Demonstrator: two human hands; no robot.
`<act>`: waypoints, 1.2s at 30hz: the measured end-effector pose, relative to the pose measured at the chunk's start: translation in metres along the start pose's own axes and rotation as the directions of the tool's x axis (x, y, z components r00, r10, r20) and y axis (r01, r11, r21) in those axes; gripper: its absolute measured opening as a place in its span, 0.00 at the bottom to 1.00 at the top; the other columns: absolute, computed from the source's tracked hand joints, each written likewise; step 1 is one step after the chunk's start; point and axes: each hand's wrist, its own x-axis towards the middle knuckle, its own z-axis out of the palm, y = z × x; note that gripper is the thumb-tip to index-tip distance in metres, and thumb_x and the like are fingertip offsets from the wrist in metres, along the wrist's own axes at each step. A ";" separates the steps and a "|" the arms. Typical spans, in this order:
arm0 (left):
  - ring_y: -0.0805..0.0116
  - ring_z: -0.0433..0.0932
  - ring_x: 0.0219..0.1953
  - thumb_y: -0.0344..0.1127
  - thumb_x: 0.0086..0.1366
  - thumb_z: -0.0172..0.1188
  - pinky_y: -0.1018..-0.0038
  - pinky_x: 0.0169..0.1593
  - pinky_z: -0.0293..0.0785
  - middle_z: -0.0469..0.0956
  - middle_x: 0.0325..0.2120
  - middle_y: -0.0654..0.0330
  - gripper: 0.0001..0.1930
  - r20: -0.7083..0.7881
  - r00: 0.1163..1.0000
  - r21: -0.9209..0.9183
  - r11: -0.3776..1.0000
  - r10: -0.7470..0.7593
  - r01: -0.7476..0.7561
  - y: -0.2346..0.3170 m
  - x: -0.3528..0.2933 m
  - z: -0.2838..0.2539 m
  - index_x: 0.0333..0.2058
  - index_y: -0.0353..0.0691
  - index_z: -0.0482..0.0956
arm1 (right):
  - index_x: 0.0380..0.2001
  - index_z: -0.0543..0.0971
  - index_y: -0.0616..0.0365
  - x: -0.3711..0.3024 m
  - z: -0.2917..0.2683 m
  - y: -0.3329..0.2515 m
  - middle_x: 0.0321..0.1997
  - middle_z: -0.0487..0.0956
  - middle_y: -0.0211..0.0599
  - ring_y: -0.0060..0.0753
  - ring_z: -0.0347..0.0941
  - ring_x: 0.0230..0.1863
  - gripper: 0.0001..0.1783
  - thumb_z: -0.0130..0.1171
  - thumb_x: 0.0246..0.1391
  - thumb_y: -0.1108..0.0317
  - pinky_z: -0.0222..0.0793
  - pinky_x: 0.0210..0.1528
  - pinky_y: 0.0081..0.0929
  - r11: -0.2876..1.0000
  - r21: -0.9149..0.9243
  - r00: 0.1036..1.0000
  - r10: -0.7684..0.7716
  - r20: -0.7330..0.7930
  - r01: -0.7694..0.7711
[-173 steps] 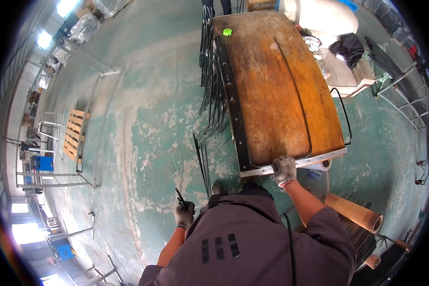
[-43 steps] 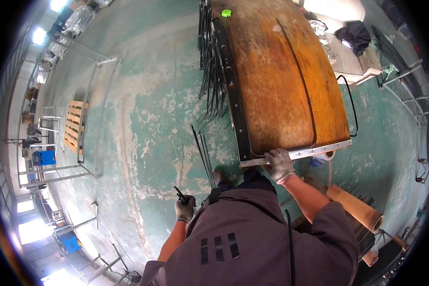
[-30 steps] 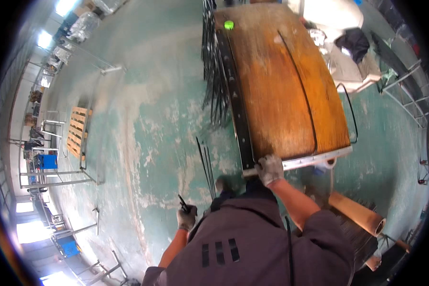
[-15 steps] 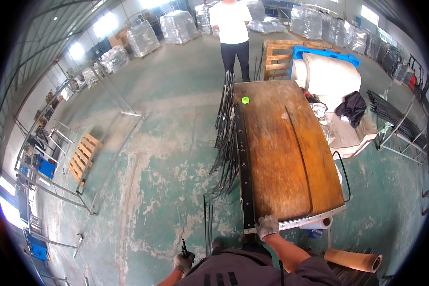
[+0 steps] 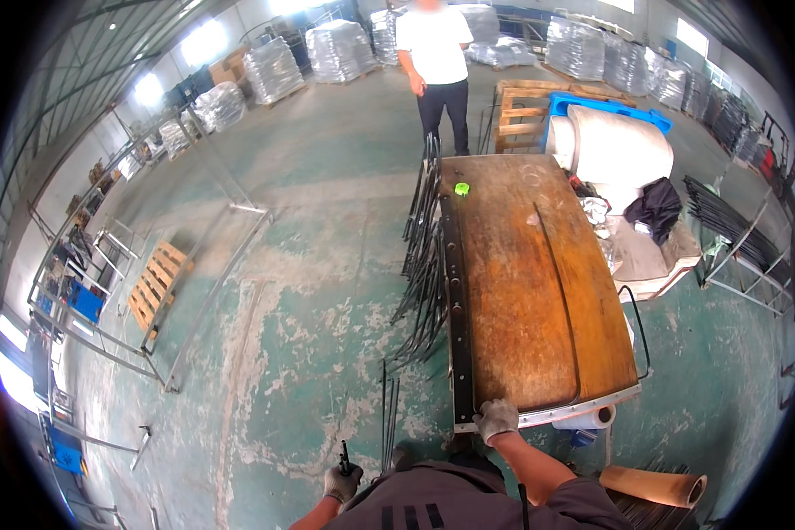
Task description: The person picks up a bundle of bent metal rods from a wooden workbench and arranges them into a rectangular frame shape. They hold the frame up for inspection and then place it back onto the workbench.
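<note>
as your view lifts from the steeper angle of a second ago, the far end of the work table (image 5: 512, 305) comes fully into sight, and with it a co-worker (image 5: 433, 53) standing beyond it, one arm now lowered. your gloved right hand (image 5: 495, 420) sits farther left along the metal strip (image 5: 574, 408) than it does several seconds back, close to the near left corner. your gloved left hand (image 5: 342, 483) stays low beside you, its fingers wrapped around a slim black piece (image 5: 344, 457). the right fingers curl down at the table's edge; you cannot tell from here whether they pinch anything. the bent black rod (image 5: 565, 309) lies on the boards, its bend at the near right, so the shift seems to bring your right hand to the work's near left end while the rod keeps its place.

beneath it, the wood is orange-brown, scuffed and darkly stained, with a perforated black bar (image 5: 458, 327) along the left side and a bright green item (image 5: 462, 189) toward the far left corner. more black rods (image 5: 421, 283) hang in a cluster beside that edge. around you, the green floor (image 5: 300, 353) is worn pale in patches; a wooden pallet (image 5: 161, 278) tilts at left, and a pale padded seat (image 5: 623, 150) stands right of the table.
</note>
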 end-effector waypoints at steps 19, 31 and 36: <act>0.68 0.85 0.28 0.37 0.64 0.68 0.67 0.37 0.80 0.85 0.22 0.59 0.09 -0.015 0.999 -0.076 0.996 -0.041 0.039 0.010 -0.018 -0.001 0.31 0.37 0.89 | 0.32 0.91 0.57 0.013 -0.008 -0.010 0.40 0.89 0.51 0.54 0.86 0.48 0.17 0.66 0.50 0.55 0.80 0.55 0.46 0.996 -0.012 0.996 0.086 0.025 -0.086; 0.69 0.85 0.29 0.36 0.65 0.68 0.68 0.38 0.80 0.86 0.23 0.58 0.09 -0.032 0.999 -0.141 0.989 -0.042 0.037 0.000 -0.004 -0.001 0.34 0.36 0.90 | 0.36 0.91 0.56 0.012 -0.002 -0.009 0.43 0.89 0.51 0.54 0.85 0.51 0.18 0.68 0.53 0.52 0.78 0.58 0.48 0.991 0.051 0.992 0.125 -0.011 -0.124; 0.69 0.84 0.28 0.36 0.66 0.68 0.68 0.37 0.80 0.86 0.22 0.58 0.09 -0.009 1.000 -0.139 0.990 -0.014 0.013 0.001 -0.001 -0.002 0.34 0.36 0.90 | 0.38 0.91 0.55 0.015 -0.011 -0.012 0.44 0.89 0.49 0.53 0.84 0.51 0.19 0.68 0.54 0.51 0.78 0.59 0.48 0.986 0.048 0.984 0.157 0.079 -0.161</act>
